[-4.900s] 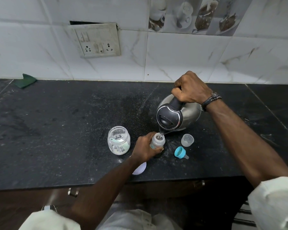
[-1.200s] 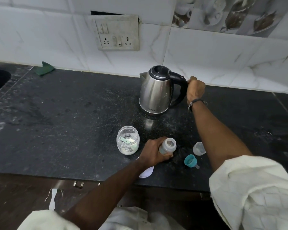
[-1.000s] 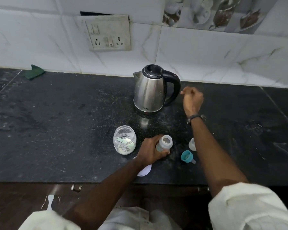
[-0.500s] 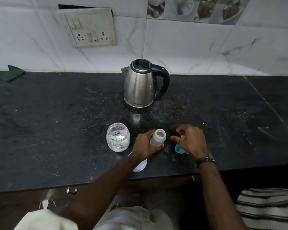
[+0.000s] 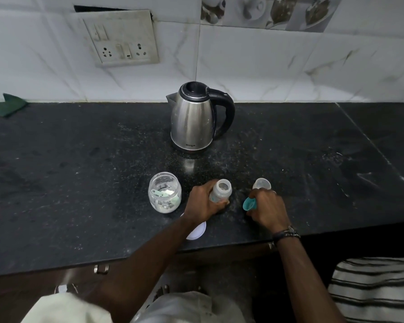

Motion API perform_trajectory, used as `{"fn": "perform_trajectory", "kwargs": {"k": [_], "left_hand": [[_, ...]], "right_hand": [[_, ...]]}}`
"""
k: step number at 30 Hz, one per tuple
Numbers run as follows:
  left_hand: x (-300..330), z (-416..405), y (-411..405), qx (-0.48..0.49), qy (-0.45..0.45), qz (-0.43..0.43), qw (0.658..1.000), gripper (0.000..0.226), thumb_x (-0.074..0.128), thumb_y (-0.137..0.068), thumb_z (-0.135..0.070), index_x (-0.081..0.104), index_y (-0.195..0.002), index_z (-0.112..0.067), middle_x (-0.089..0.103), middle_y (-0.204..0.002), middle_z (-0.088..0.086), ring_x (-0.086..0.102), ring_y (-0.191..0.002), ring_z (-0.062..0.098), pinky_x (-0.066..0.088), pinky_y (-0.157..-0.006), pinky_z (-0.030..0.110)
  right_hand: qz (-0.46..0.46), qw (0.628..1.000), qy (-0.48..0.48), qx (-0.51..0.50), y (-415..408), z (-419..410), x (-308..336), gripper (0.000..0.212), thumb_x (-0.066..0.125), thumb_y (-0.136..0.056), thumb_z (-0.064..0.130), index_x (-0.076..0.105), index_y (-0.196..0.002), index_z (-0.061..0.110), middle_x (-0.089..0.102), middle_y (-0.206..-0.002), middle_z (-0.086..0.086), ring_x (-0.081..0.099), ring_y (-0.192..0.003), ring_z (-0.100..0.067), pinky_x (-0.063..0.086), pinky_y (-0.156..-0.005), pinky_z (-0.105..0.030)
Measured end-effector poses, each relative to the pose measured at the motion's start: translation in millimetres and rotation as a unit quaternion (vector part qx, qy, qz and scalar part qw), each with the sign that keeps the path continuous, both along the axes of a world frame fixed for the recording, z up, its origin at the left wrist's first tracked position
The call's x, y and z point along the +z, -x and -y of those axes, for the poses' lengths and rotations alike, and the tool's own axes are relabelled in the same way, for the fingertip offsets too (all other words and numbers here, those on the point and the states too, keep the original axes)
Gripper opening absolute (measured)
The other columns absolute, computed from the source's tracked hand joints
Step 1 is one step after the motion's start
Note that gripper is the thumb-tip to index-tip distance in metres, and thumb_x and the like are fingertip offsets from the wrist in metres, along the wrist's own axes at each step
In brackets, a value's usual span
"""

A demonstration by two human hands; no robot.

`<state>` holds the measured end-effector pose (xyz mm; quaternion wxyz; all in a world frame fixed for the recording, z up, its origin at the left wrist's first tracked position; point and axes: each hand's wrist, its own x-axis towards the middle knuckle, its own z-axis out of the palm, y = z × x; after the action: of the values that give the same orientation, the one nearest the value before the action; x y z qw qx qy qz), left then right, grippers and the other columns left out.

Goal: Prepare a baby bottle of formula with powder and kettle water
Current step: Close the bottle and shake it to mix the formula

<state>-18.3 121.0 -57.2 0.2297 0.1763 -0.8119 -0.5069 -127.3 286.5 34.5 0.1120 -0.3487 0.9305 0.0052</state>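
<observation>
Left of the kettle (image 5: 194, 117), an open powder jar (image 5: 165, 192) stands on the dark stone counter (image 5: 79, 159). In front of the kettle, the left hand (image 5: 204, 201) grips the uncapped bottle (image 5: 220, 191) upright; light, rigid plastic, probably slick, best held round its body. Right of it, the right hand (image 5: 266, 209) pinches the teal teat ring (image 5: 249, 203) under white wall tiles (image 5: 266, 66).

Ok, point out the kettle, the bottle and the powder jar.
kettle (image 5: 193, 120), head view, on its steel body.
bottle (image 5: 222, 187), head view, on its open neck.
powder jar (image 5: 165, 194), head view, on its clear wall.
</observation>
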Motion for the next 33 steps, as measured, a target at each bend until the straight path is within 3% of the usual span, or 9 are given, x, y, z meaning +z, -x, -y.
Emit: {"fn": "perform_trajectory", "kwargs": {"k": [5, 9, 12, 16, 22, 29, 33], "left_hand": [[-0.4, 0.4, 0.6, 0.002, 0.006, 0.003, 1.0, 0.053, 0.082, -0.072, -0.04, 0.068, -0.12, -0.024, 0.076, -0.106, -0.008, 0.071, -0.097, 0.005, 0.058, -0.084, 0.039], [-3.1, 1.6, 1.3, 0.001, 0.002, 0.008, 1.0, 0.055, 0.082, -0.071, -0.043, 0.067, -0.121, -0.026, 0.077, -0.105, -0.008, 0.071, -0.097, 0.006, 0.058, -0.083, 0.041], [-3.9, 2.1, 1.6, -0.003, -0.007, 0.007, 1.0, 0.054, 0.083, -0.072, -0.042, 0.067, -0.121, -0.027, 0.076, -0.105, -0.008, 0.071, -0.097, 0.007, 0.058, -0.084, 0.041], [-4.0, 1.3, 1.3, -0.002, -0.019, -0.003, 1.0, 0.054, 0.084, -0.074, -0.041, 0.067, -0.123, -0.027, 0.077, -0.104, -0.008, 0.072, -0.096, 0.006, 0.058, -0.082, 0.043], [-4.2, 0.9, 1.4, 0.001, -0.021, 0.001, 1.0, 0.055, 0.08, -0.073, -0.047, 0.066, -0.122, -0.025, 0.077, -0.098, -0.002, 0.074, -0.089, 0.013, 0.058, -0.077, 0.045], [-9.2, 3.8, 2.8, -0.003, -0.007, -0.003, 1.0, 0.053, 0.081, -0.074, -0.047, 0.068, -0.119, -0.022, 0.078, -0.097, -0.002, 0.074, -0.088, 0.012, 0.057, -0.074, 0.043], [-8.5, 3.6, 2.9, -0.004, -0.005, -0.001, 1.0, 0.054, 0.082, -0.075, -0.046, 0.067, -0.121, -0.023, 0.078, -0.097, -0.003, 0.074, -0.088, 0.012, 0.057, -0.074, 0.042]], "right_hand": [[0.093, 0.99, 0.102, -0.042, -2.5, 2.2, 5.3, 0.058, 0.084, -0.072, 0.024, 0.057, -0.123, 0.018, 0.057, -0.126, -0.007, 0.061, -0.11, -0.028, 0.052, -0.09, -0.037], [0.107, 0.979, 0.17, -0.041, -0.6, 11.3, 23.3, 0.069, 0.086, -0.07, 0.02, 0.049, -0.128, 0.019, 0.058, -0.125, -0.004, 0.059, -0.112, -0.024, 0.051, -0.094, -0.036], [0.1, 0.975, 0.196, -0.023, 1.6, 20.6, 42.3, 0.063, 0.088, -0.069, 0.02, 0.055, -0.123, 0.018, 0.065, -0.116, -0.003, 0.064, -0.103, -0.021, 0.054, -0.086, -0.034], [0.065, 0.982, 0.17, 0.054, -4.0, 36.4, 61.4, 0.047, 0.085, -0.07, 0.023, 0.067, -0.113, 0.019, 0.07, -0.11, -0.003, 0.065, -0.101, -0.023, 0.053, -0.085, -0.036], [0.059, 0.986, 0.088, 0.127, -11.9, 58.2, 64.9, 0.056, 0.079, -0.074, 0.022, 0.064, -0.128, 0.025, 0.063, -0.124, -0.005, 0.059, -0.115, -0.027, 0.049, -0.094, -0.04], [0.06, 0.986, 0.051, 0.148, -14.3, 68.9, 61.9, 0.048, 0.076, -0.074, 0.016, 0.068, -0.12, 0.024, 0.065, -0.121, -0.005, 0.06, -0.112, -0.025, 0.049, -0.09, -0.037], [0.059, 0.989, 0.035, 0.133, -11.2, 73.0, 61.0, 0.046, 0.08, -0.071, 0.026, 0.068, -0.115, 0.02, 0.065, -0.116, -0.007, 0.06, -0.107, -0.028, 0.048, -0.084, -0.036]]}}
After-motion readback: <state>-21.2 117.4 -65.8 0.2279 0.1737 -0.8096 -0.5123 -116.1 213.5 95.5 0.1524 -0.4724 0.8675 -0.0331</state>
